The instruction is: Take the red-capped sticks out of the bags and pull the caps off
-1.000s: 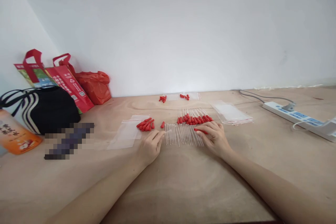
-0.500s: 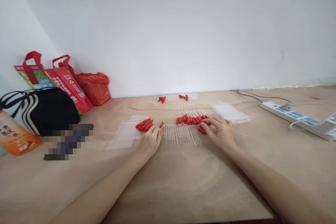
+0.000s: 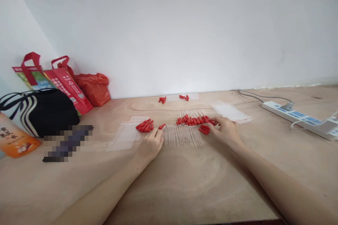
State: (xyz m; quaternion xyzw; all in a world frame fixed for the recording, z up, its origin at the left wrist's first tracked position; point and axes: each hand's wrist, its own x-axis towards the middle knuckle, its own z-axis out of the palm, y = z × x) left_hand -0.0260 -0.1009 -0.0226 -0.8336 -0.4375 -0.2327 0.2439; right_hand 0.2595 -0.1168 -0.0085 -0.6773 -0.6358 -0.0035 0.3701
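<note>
My left hand (image 3: 151,144) is closed in a pinch at the left end of a row of thin clear dropper tubes (image 3: 182,136), its fingertips on a tube there. A single red rubber bulb (image 3: 162,126) lies just beyond those fingers. Behind the row, several droppers (image 3: 190,121) with red bulbs lie side by side, tubes pointing away from me. My right hand (image 3: 225,130) is at their right end, thumb and fingers curled round a red bulb that they partly cover. Loose red bulbs (image 3: 204,129) rest beside my right thumb. More red bulbs (image 3: 144,125) are heaped left.
Clear zip bags (image 3: 123,135) lie at left, with another stack (image 3: 232,111) at right. Farther back is a bag (image 3: 173,97) with red bulbs by it. A power strip (image 3: 301,117) stands right; a black drawstring bag (image 3: 52,110) and red bags (image 3: 92,89) stand left.
My right hand has shifted slightly right, uncovering the loose bulbs by its thumb. My left fingers have moved a little and stay by the tube row's left end.
</note>
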